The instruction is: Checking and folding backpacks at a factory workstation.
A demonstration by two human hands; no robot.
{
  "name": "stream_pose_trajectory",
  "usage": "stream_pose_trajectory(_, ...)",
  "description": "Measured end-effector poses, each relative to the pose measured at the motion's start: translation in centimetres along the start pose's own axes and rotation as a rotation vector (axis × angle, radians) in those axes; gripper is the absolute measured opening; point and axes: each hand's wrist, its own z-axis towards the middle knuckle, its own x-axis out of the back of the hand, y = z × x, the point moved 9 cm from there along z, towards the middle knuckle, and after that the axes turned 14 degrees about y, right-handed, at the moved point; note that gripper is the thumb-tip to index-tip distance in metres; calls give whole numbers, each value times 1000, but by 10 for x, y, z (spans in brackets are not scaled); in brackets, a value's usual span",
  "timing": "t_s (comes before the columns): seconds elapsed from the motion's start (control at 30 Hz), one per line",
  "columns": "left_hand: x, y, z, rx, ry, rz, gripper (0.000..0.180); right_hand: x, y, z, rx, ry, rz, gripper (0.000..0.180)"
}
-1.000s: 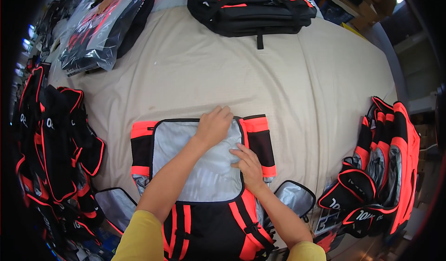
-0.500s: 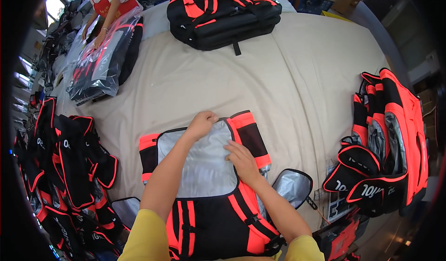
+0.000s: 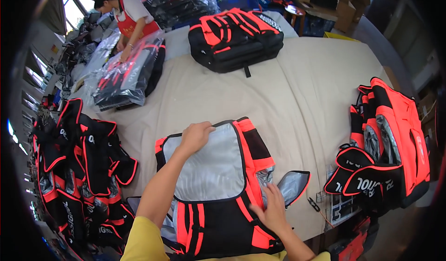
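A black and neon-coral backpack [image 3: 214, 228] lies in front of me with its shoulder straps facing up. Its silver-lined panel [image 3: 211, 168], edged in black, is spread flat toward the far side. My left hand [image 3: 197, 138] is closed on the far edge of that panel, the fingertips partly hidden under the knuckles. Over the backpack's right side, by the coral edge and a silver-lined side opening, hovers or rests my right hand [image 3: 273, 211], its fingers apart and holding nothing. A silver-lined side flap [image 3: 294, 186] sticks out just beyond it.
Thread snips [image 3: 314, 204] lie on the beige-covered table [image 3: 306, 103]. Piled backpacks [image 3: 86, 168] stand left, more backpacks [image 3: 395, 145] right. A finished-looking backpack [image 3: 237, 40] sits at the far side. A person in a red apron [image 3: 134, 24] handles a plastic-wrapped backpack [image 3: 130, 75].
My right hand has left the silver panel and moved nearer me, to the backpack's right side. My left hand keeps to the far edge. The view has tilted up, showing more background.
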Motion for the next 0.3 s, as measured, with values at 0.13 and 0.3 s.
stream_pose_trajectory(0.13, 101, 58, -38, -141, 265, -114, 23, 23, -16, -49, -162, -218, -22, 94)
stream_pose_trajectory(0.3, 256, 86, -79, -251, 449, 266, 32, 42, -53, -23, 26, 5, 138, 94)
